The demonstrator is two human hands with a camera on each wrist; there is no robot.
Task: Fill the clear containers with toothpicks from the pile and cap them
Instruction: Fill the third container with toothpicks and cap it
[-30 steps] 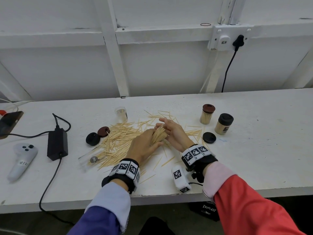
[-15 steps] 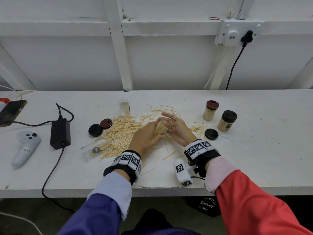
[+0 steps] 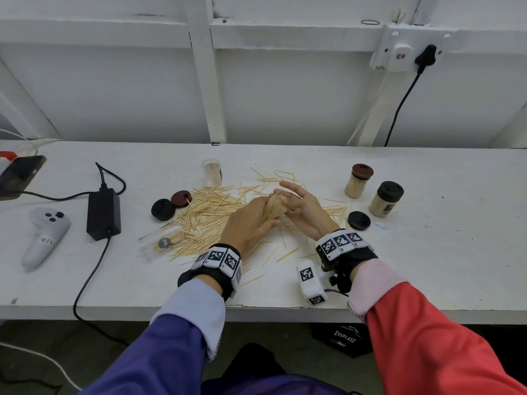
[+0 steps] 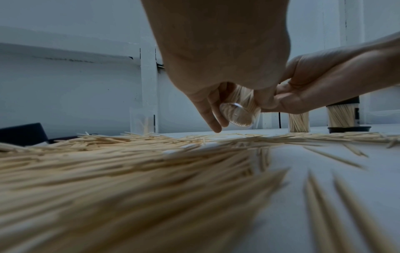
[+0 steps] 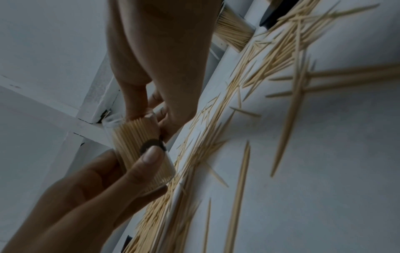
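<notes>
Right now your long white workbench (image 3: 427,266) carries everything, and the loose heap of pale wooden toothpicks (image 3: 205,220) sprawls across the centre of the head view, presumably so either hand can draw from it without reaching. At the right of that view stand two finished jars, the brown-capped clear container packed with toothpicks (image 3: 358,181) and the black-capped clear container packed with toothpicks (image 3: 385,199), set apart from the heap, with a spare black round cap (image 3: 359,220) lying just below them, likely waiting for the jar in hand. Left of the heap, an uncapped clear container (image 3: 212,172) stands upright, nearly empty, and another clear container (image 3: 159,240) lies on its side at the heap's lower-left edge.

You hold the small clear cylindrical jar nearly full of toothpicks (image 5: 140,150) above the middle of the heap, tilted, its base toward the left wrist camera. Your left hand (image 3: 251,220) wraps it from the side, thumb pressed on its wall and fingers curled round it. Your right hand (image 3: 302,206) meets the jar's mouth with palm turned inward and upper fingers spread; whether the lower fingertips pinch toothpicks or merely tamp them, I cannot tell.
</notes>
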